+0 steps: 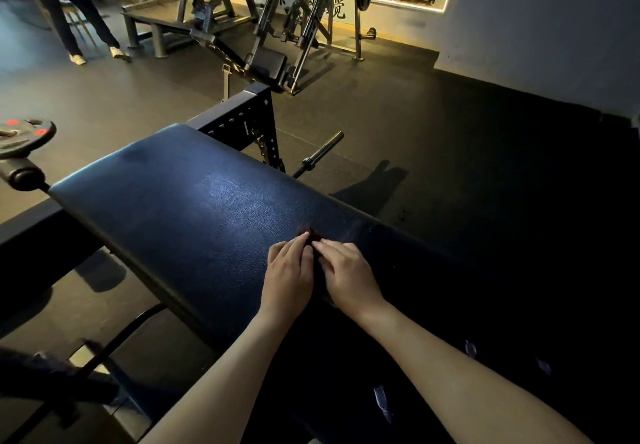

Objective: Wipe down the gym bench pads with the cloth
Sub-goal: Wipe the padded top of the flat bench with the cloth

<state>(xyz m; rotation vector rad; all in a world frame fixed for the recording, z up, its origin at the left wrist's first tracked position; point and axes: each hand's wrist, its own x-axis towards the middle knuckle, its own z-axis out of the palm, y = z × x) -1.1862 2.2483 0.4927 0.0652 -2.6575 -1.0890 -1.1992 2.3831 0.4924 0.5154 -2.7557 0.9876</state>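
Observation:
A long dark-blue padded bench pad (194, 208) runs from the upper left toward the lower right. Both my hands lie side by side on it, near its right edge. My left hand (289, 270) and my right hand (348, 274) rest palm down with fingers stretched forward. A small dark-red cloth (310, 234) peeks out just beyond the fingertips, where the two hands meet. Most of the cloth is hidden under the hands and in shadow. The fingers press on it rather than curl round it.
A black perforated steel frame (249, 121) stands behind the pad. A weight plate with red marks (24, 135) sits at far left, and a barbell end (322, 151) juts out over the dark rubber floor. Gym machines (277, 28) and a person's legs (76, 17) are farther back.

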